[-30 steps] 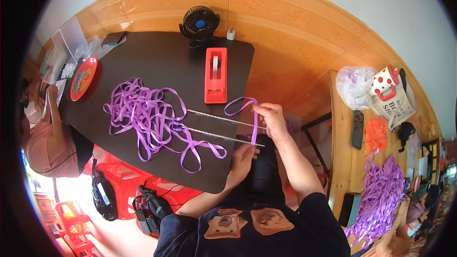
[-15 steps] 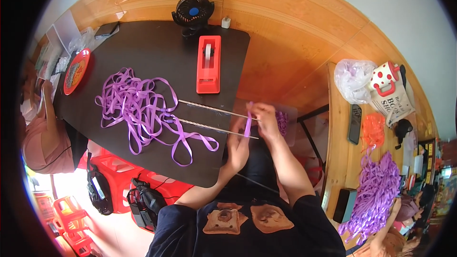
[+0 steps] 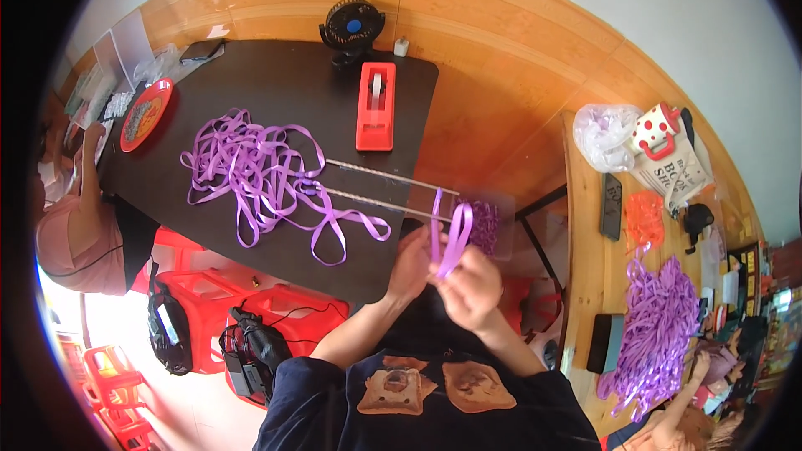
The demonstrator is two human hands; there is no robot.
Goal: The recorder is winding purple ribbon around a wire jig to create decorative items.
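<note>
Two thin metal rods stick out side by side past the right edge of the dark table. A purple ribbon passes round their free ends and hangs in a loop. My right hand pinches this loop below the rods. Close beside it, my left hand is closed at the ribbon under the rod ends, its fingertips partly hidden. A loose heap of purple ribbon lies on the table around the rods' other ends.
A red tape dispenser, a black fan and a red plate stand on the table. A tub of purple pieces is below the rod ends. Ribbon covers part of the wooden bench. People sit left and lower right.
My right hand has moved from the upper rod's tip down toward me, drawing the ribbon into a raised loop. My left hand has shifted slightly left. The whole view has shifted a little.
</note>
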